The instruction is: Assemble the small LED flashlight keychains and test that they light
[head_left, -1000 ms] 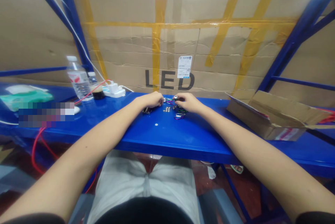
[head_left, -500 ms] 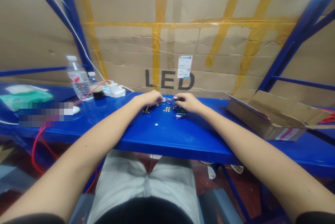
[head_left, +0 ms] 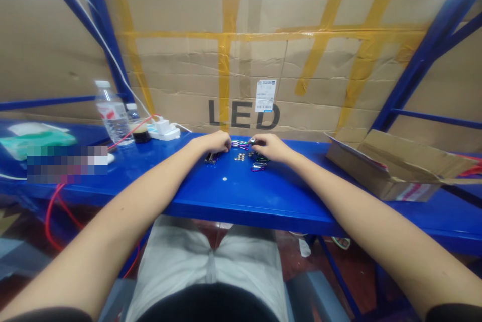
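My left hand (head_left: 219,141) rests at the back of the blue table with its fingers curled down. Whatever lies in those fingers is hidden. Beneath it is a group of dark, shiny slim pieces (head_left: 211,158). My right hand (head_left: 271,146) is closed, thumb and fingers together, by a small shiny piece too small to name. Between the hands lie purple and silver metal pieces (head_left: 239,144), and nearer me a cluster of small round metal pieces (head_left: 240,156). A purple and silver loop shaped like a carabiner (head_left: 259,167) lies below my right hand.
An open cardboard box (head_left: 391,176) stands on the right. To the left are a water bottle (head_left: 112,113), a small bottle of dark liquid (head_left: 138,126), a white power strip (head_left: 164,131) and a green packet (head_left: 37,142). A large cardboard sheet (head_left: 188,71) stands behind the table (head_left: 241,199).
My left hand has shifted very slightly left, and the purple bit at its fingertips no longer shows. My right hand stays nearly in place.
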`<state>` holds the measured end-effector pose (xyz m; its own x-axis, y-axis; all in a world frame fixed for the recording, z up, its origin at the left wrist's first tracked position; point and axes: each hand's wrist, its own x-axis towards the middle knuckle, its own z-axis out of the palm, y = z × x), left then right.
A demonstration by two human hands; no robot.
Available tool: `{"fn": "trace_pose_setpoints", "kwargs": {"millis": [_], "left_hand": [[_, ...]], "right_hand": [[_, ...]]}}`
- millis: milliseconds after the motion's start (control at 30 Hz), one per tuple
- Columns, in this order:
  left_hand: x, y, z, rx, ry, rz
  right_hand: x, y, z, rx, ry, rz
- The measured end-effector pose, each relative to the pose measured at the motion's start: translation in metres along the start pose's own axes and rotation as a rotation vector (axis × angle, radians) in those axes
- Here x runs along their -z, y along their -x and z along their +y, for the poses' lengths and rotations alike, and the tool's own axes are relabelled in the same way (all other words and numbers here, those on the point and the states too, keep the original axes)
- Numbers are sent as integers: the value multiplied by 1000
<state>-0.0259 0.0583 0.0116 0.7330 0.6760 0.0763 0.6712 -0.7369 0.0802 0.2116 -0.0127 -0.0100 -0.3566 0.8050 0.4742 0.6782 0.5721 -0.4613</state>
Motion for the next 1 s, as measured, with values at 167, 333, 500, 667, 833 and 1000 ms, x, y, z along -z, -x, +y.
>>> {"fn": "trace_pose_setpoints", "kwargs": {"millis": [167,333,500,667,833,1000], "left_hand": [[2,2,15,-96,44,196],[8,0,46,-344,125,599],[7,0,60,-445,124,573],[6,-1,53,-426,143,541],[6,-1,52,-435,186,539],[2,-3,55,-340,255,588]], "right_hand": [[0,-1,1,14,17,6],[0,-1,2,18,57,3],[-2,-1,5,20,10,2],[-2,-2,6,0,2,7],[-2,-2,5,-8,-46,2],[-1,-3,4,20,-56,30]]}}
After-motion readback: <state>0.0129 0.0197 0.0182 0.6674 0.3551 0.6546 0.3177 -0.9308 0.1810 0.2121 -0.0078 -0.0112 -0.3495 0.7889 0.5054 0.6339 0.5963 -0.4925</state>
